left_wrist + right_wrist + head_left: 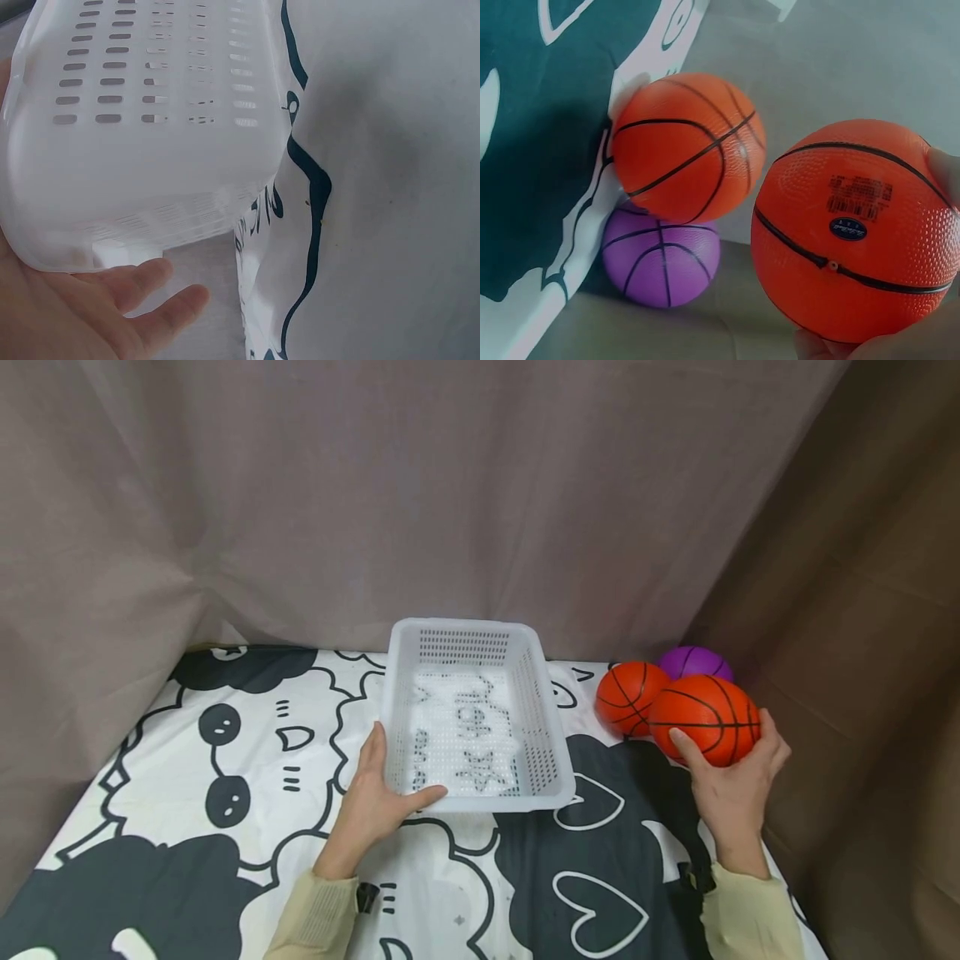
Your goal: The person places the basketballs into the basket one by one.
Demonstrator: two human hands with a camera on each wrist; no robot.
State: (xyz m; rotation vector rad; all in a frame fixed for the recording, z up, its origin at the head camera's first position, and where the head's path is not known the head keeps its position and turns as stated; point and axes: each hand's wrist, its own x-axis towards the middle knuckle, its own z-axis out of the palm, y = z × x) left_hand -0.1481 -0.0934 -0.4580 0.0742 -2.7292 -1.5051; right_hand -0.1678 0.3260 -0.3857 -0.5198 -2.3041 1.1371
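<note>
A white perforated plastic basket stands on the patterned cloth, with nothing inside. At its near left corner is my left hand, thumb across the near rim and fingers along the outer left side. In the left wrist view, two fingertips extend past the corner of the basket. My right hand grips an orange toy basketball with black lines, thumb and fingers on opposite sides. The right wrist view shows a barcode and a small blue logo on this ball.
Beyond the held ball, a second orange basketball and a purple ball rest at the cloth's far right edge. Grey-brown curtains hang behind the cloth and along its right side.
</note>
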